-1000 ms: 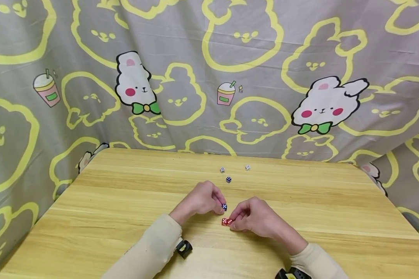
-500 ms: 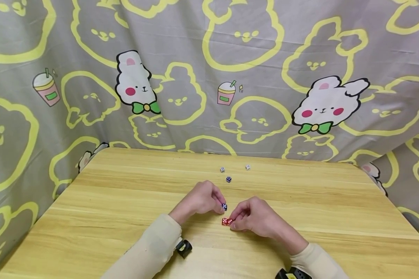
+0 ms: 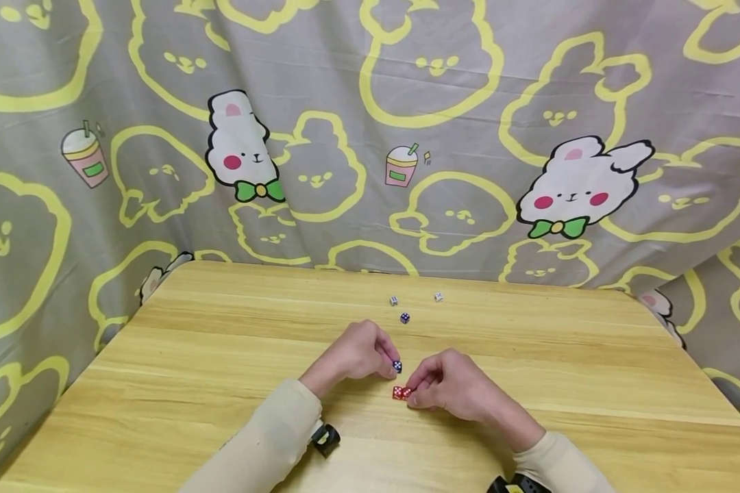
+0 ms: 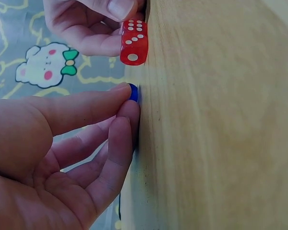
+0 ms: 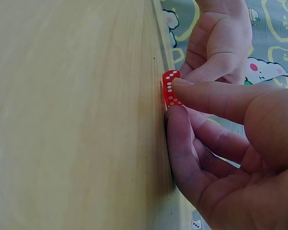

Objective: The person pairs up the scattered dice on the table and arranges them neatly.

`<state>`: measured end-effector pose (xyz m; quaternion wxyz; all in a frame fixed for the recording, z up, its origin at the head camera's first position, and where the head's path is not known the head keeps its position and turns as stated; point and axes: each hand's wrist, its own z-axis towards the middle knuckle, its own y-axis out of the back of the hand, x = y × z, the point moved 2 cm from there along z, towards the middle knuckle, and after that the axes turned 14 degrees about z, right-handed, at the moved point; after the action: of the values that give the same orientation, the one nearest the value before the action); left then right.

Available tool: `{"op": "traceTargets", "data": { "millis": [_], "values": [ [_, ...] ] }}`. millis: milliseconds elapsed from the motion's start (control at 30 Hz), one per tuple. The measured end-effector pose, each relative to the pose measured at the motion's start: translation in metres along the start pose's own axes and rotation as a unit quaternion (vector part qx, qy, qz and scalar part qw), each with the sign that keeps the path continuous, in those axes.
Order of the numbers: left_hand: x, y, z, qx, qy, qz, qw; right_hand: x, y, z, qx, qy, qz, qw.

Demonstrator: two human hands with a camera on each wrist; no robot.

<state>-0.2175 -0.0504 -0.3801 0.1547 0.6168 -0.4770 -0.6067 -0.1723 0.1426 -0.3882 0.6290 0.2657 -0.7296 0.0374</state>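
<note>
In the head view my left hand point(image 3: 362, 350) pinches a blue die point(image 3: 397, 367) at the table surface. The left wrist view shows only a sliver of that blue die point(image 4: 134, 92) between thumb and fingers. Nearer to me, two red dice point(image 3: 397, 392) sit side by side, touching. My right hand point(image 3: 453, 385) pinches the right one of the pair point(image 3: 407, 393) between thumb and fingertips. From the right wrist, the red dice point(image 5: 171, 88) appear partly covered by the thumb. A small gap separates the blue die from the red pair.
Farther back on the wooden table point(image 3: 234, 329) lie another blue die point(image 3: 405, 318), a white die point(image 3: 394, 300) and a second white die point(image 3: 439, 296). A patterned grey curtain point(image 3: 345, 137) hangs behind the table's far edge and at both sides.
</note>
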Motion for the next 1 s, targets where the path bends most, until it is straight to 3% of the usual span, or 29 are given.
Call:
{"op": "traceTargets", "data": {
  "millis": [467, 733, 1000],
  "values": [
    [-0.0010, 0.0004, -0.0017, 0.001, 0.000, -0.011, 0.9999, -0.0014, 0.0007, 0.0005, 0.007, 0.012, 0.003, 0.9999],
    [-0.0011, -0.0006, -0.0034, 0.000, -0.001, -0.019, 0.9998, 0.0003, 0.0017, -0.0002, 0.012, 0.010, 0.035, 0.9993],
    [-0.0010, -0.0017, -0.0030, 0.001, -0.010, -0.024, 0.9997, 0.0049, 0.0088, -0.0021, -0.033, 0.006, 0.037, 0.9988]
  ]
}}
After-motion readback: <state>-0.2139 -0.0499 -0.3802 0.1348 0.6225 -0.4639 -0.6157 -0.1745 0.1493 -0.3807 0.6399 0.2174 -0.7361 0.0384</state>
